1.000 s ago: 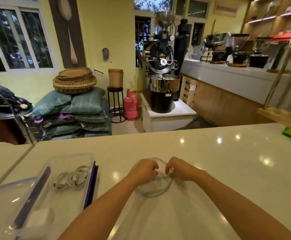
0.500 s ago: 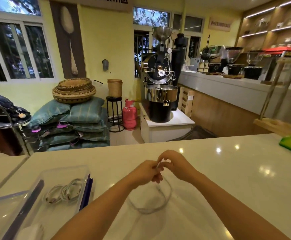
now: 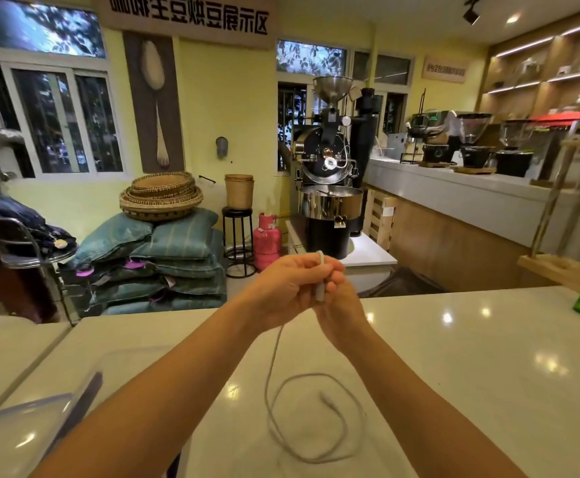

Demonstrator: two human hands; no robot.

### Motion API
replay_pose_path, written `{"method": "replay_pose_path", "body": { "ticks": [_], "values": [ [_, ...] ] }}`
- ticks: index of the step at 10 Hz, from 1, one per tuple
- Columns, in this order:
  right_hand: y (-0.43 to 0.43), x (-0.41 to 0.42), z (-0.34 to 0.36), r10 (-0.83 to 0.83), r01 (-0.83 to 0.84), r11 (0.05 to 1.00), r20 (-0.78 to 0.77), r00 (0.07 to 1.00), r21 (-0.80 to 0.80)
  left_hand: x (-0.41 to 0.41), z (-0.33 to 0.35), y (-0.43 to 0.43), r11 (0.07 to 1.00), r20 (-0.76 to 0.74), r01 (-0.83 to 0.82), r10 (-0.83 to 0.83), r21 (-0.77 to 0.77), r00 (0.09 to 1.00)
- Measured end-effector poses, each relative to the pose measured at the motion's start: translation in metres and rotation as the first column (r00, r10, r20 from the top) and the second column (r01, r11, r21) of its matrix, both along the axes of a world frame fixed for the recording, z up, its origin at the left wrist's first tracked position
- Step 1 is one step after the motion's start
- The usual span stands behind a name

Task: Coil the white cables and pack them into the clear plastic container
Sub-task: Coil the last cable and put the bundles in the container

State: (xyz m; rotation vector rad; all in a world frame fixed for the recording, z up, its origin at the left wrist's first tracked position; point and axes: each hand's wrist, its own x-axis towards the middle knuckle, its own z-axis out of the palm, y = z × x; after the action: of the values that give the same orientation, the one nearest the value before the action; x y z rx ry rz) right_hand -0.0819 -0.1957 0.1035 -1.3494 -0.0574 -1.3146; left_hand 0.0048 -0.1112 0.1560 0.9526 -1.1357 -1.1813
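Both hands are raised together above the pale desk (image 3: 471, 357), at about twelve o'clock from where the forearms meet. The left hand (image 3: 283, 289) and the right hand (image 3: 337, 298) are touching, and between them they pinch the plug end of a white cable (image 3: 271, 367); the fingers (image 3: 311, 267) of the left hand are curled and pressed together around the plug, whose tip pokes up past them. The right hand's fingers are mostly hidden behind the left, so I cannot tell exactly how they grip. From the hands the cable drops straight down towards six o'clock and lies on the desk in one loose open loop, its far plug resting inside the loop. The clear plastic container (image 3: 23, 429) sits at the desk's eight o'clock corner, well apart from the loop, only partly in view; what lies in it is too blurred to make out
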Motion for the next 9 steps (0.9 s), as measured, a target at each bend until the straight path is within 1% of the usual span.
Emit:
{"method": "replay_pose_path", "body": {
  "ticks": [1, 2, 3, 4, 5, 6, 7, 8, 9],
  "values": [
    [0.024, 0.010, 0.010, 0.115, -0.070, 0.981, -0.248, 0.962, 0.181, 0.003, 0.016, 0.001, 1.000, 0.052, -0.017, 0.018, -0.025, 0.998],
    [0.045, 0.020, 0.006, 0.242, -0.164, 0.968, -0.535, 0.809, 0.189, 0.013, 0.026, 0.002, 0.993, 0.143, -0.112, 0.117, -0.042, 0.983],
    [0.059, 0.012, 0.018, 0.447, -0.251, 0.890, -0.622, 0.643, 0.381, 0.030, 0.038, 0.004, 0.963, 0.225, -0.266, 0.271, -0.051, 0.936],
    [0.065, 0.002, 0.027, 0.321, -0.262, 0.942, -0.796, 0.514, 0.211, 0.041, 0.042, 0.008, 0.923, 0.317, -0.371, 0.383, -0.100, 0.868],
    [0.065, -0.011, 0.047, -0.175, -0.202, 0.932, -0.862, 0.475, -0.300, 0.052, 0.038, 0.016, 0.877, 0.523, -0.450, 0.466, -0.168, 0.714],
    [0.060, -0.025, 0.077, -0.436, -0.168, 0.804, -0.757, 0.486, -0.571, 0.056, 0.034, 0.026, 0.869, 0.630, -0.450, 0.471, -0.208, 0.618],
    [0.052, -0.029, 0.097, -0.540, -0.096, 0.714, -0.633, 0.554, -0.694, 0.047, 0.029, 0.033, 0.897, 0.685, -0.397, 0.415, -0.196, 0.598],
    [0.033, -0.027, 0.119, -0.587, 0.074, 0.654, -0.444, 0.677, -0.753, 0.031, 0.019, 0.039, 0.946, 0.635, -0.295, 0.310, -0.133, 0.708],
    [0.022, -0.023, 0.131, -0.494, 0.114, 0.740, -0.421, 0.761, -0.662, 0.022, 0.015, 0.045, 0.966, 0.458, -0.226, 0.257, -0.122, 0.851]
  ]
}}
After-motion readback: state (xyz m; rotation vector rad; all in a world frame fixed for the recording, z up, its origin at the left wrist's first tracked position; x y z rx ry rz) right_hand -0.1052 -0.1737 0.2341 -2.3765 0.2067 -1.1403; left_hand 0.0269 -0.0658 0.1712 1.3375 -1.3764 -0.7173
